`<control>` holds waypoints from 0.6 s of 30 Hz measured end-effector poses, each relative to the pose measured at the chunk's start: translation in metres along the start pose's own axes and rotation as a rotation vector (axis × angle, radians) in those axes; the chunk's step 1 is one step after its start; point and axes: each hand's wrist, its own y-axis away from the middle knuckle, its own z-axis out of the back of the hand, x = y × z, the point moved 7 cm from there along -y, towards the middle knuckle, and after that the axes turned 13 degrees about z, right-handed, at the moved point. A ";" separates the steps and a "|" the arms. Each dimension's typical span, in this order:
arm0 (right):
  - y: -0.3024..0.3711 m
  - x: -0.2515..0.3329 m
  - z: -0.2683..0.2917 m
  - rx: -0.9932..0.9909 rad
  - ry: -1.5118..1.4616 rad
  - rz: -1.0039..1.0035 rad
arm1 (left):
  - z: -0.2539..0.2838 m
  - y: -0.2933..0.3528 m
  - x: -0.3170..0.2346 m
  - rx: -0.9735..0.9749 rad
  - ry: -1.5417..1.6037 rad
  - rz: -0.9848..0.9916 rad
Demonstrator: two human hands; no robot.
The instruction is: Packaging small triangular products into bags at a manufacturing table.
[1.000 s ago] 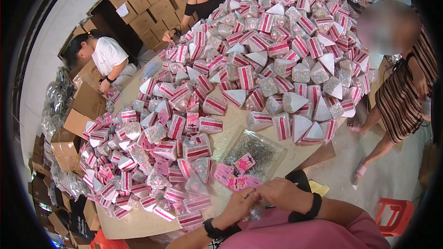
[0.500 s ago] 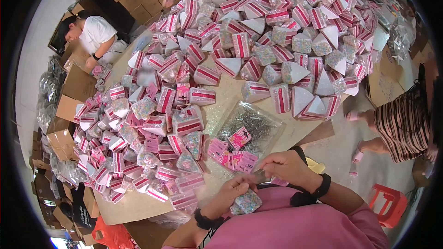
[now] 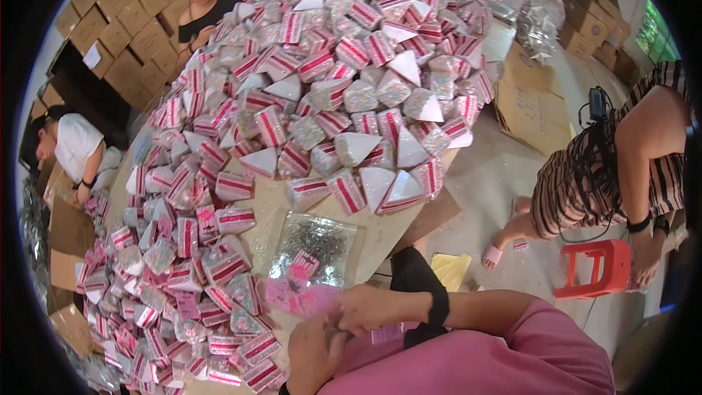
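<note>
My left hand point(image 3: 316, 349) is closed at the lower middle, its fingers curled and slightly blurred. Against it, my right hand point(image 3: 368, 311) is closed too, fingertips bunched by the left fingers. What lies between them is hidden. Just beyond the hands, several pink printed cards point(image 3: 301, 266) lie by a clear plastic bag point(image 3: 349, 252) that holds silvery hooks or wire bits. Left of my hands is a heap of wrapped cake-slice-shaped pieces point(image 3: 259, 349), white and pink with red stripes, some with speckled pastel faces.
A larger pile of the same slices point(image 3: 351, 146) covers the table's far part. On the right, a person in a striped garment point(image 3: 585, 183) bends beside a red plastic stool point(image 3: 596, 269). Two people point(image 3: 77, 150) work at the left, near stacked cartons point(image 3: 135, 22). Flattened cardboard point(image 3: 530, 102) lies at right.
The view has swung to the right. My hands have come closer together, and the speckled slice in my left hand is now out of sight. The person in stripes now bends to the stool.
</note>
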 end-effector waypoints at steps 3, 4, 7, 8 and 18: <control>-0.005 -0.007 -0.002 0.009 0.001 -0.015 | -0.006 0.003 0.004 0.075 0.008 -0.004; -0.005 -0.005 -0.003 -0.011 -0.018 -0.014 | -0.010 0.003 0.006 0.115 0.020 -0.009; -0.005 -0.012 -0.003 0.014 -0.044 -0.046 | -0.011 0.003 0.002 0.118 0.082 -0.034; -0.005 -0.015 -0.004 0.037 -0.047 -0.064 | -0.011 0.002 0.001 0.125 0.093 -0.053; -0.010 -0.008 -0.006 0.012 0.065 0.093 | -0.031 0.005 0.051 0.320 0.405 0.381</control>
